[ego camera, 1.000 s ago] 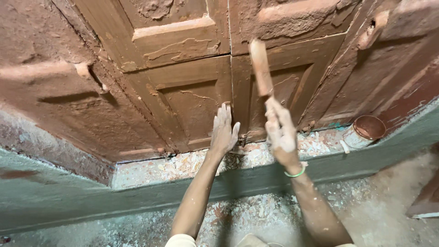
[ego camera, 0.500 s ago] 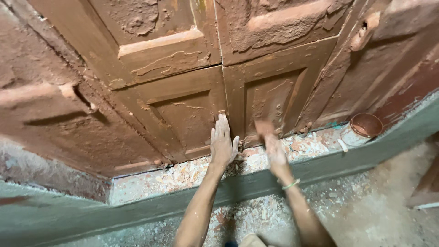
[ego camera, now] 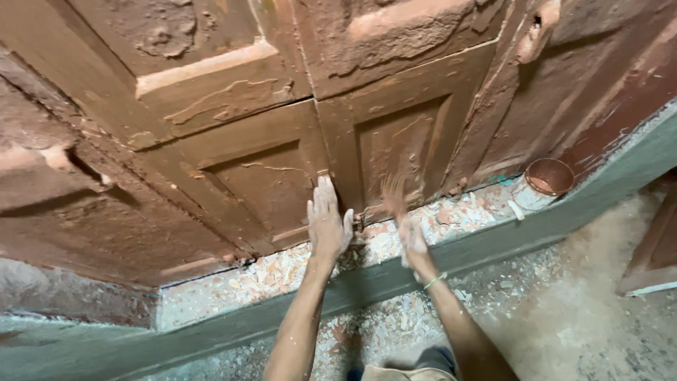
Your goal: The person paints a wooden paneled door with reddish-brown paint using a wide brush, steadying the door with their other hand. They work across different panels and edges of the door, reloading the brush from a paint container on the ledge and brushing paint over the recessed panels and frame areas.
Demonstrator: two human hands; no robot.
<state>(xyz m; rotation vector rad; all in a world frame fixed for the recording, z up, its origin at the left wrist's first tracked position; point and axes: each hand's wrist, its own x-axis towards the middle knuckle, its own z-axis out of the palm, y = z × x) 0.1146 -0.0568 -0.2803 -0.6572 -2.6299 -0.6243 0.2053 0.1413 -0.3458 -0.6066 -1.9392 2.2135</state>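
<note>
My left hand (ego camera: 328,224) lies flat, fingers spread, on the lower panel of the left leaf of a brown wooden double door (ego camera: 254,176), right beside the centre seam. My right hand (ego camera: 415,243), with a green band on the wrist, grips a brown stick-like tool (ego camera: 393,194). The tool is blurred with motion, and its tip is against the bottom of the right door leaf (ego camera: 402,141). What kind of tool it is cannot be made out.
A small round tin (ego camera: 546,180) with brown paint stands on the speckled sill (ego camera: 282,271) at the right. Below the sill runs a green step (ego camera: 493,240), and pale flakes cover the floor (ego camera: 564,317). A wooden board (ego camera: 656,254) leans at the far right.
My right hand has brought the tool down from a raised position to the bottom of the right door leaf. My left hand has stayed flat on the door.
</note>
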